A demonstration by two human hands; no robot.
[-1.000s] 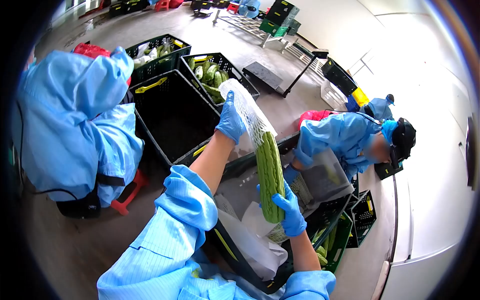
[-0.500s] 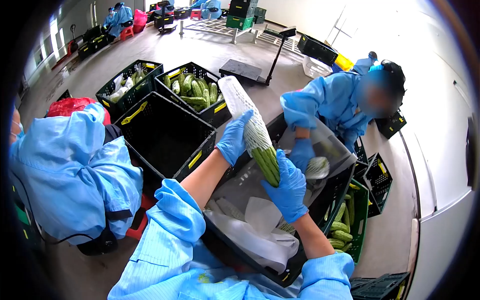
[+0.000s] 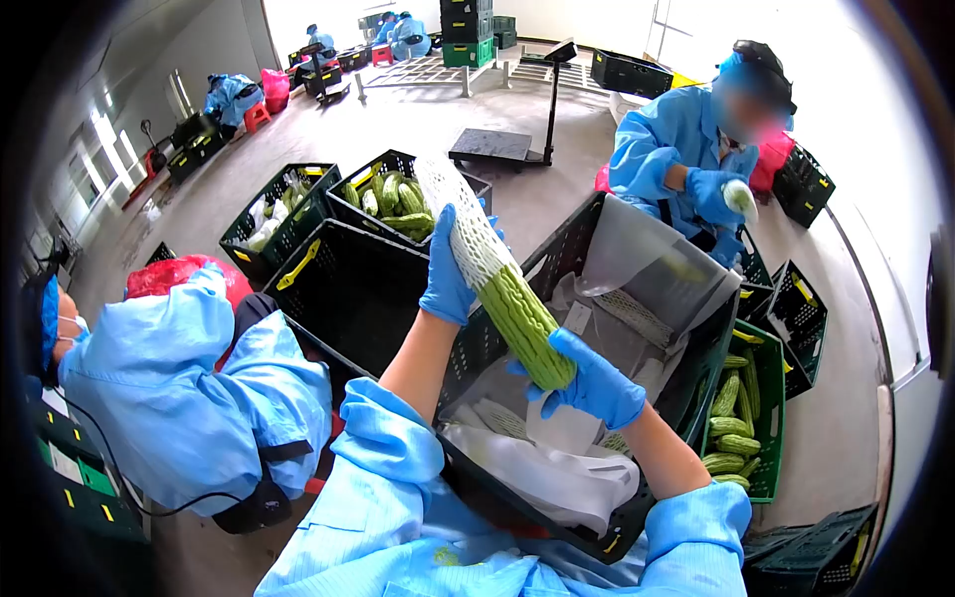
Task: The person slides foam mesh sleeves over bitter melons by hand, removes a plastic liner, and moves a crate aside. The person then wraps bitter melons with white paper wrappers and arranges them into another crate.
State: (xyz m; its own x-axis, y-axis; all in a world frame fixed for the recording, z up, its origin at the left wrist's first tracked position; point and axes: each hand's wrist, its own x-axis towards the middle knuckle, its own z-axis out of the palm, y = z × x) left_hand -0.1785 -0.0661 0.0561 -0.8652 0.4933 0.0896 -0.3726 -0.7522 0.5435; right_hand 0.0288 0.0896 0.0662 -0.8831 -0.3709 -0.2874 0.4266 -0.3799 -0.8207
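A long green ridged gourd [image 3: 522, 323] is held at a slant in both blue-gloved hands. White foam netting [image 3: 468, 224] covers its upper part, while the lower part is bare. My left hand [image 3: 451, 269] is wrapped round the netted part. Around the bare lower end, my right hand [image 3: 594, 383] has its fingers closed. Beneath them is a dark crate [image 3: 622, 547] lined with clear plastic, holding white sheets [image 3: 547, 473] and foam nets [image 3: 632, 316].
A co-worker [image 3: 686, 139] at the right holds a netted gourd; another person [image 3: 199, 388] sits at the left. Around stand a black crate [image 3: 358, 274], a crate of gourds [image 3: 393, 199], a green crate of gourds [image 3: 766, 428] and a floor scale [image 3: 494, 146].
The view has swung and shifted. The netting, lower on the gourd half a second ago, now leaves more green bare. The co-worker at the right has raised a netted gourd out of the crate.
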